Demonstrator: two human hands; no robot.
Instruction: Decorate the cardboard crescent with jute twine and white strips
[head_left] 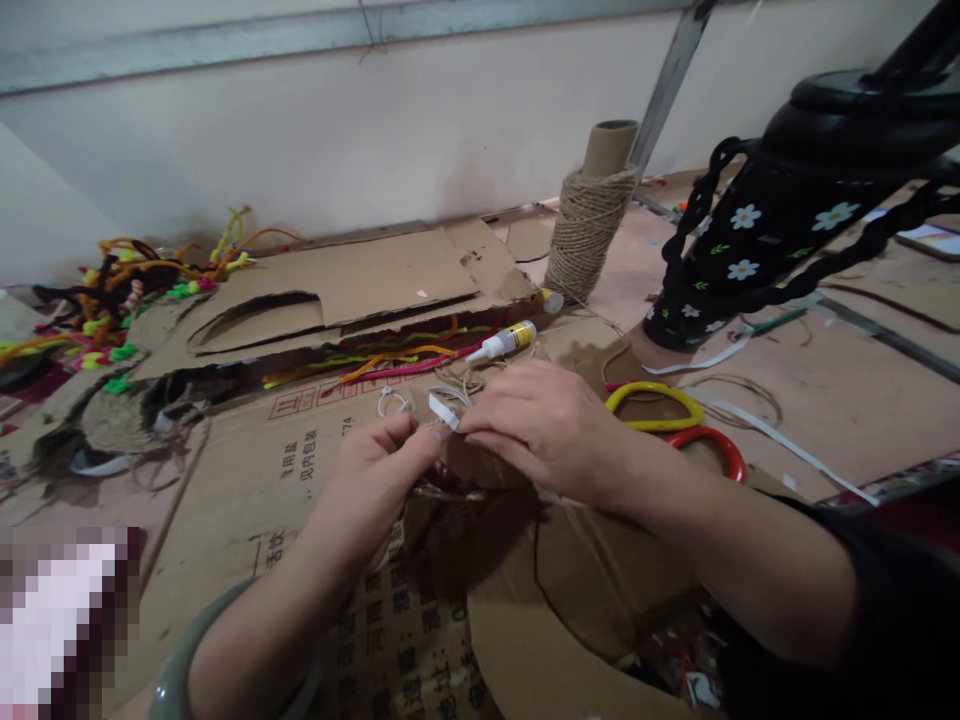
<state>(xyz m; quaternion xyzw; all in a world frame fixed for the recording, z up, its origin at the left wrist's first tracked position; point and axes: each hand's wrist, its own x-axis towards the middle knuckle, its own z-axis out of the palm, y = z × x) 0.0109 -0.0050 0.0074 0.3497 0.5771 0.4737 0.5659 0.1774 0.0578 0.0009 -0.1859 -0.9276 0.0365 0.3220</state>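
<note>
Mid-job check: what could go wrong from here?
The narrow white strip between the left hand and right hand might slip. The glue bottle, lying on its side, might leak or be bumped by the right hand. The yellow-and-red scissors handles, close to the right forearm, might get knocked.

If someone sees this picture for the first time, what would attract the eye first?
Probably the big black flowered bottle at upper right. Then perhaps the colourful fuzzy tangle at far left and the twine spool left of the bottle. At centre, the left hand and right hand pinch a small white strip.
</note>
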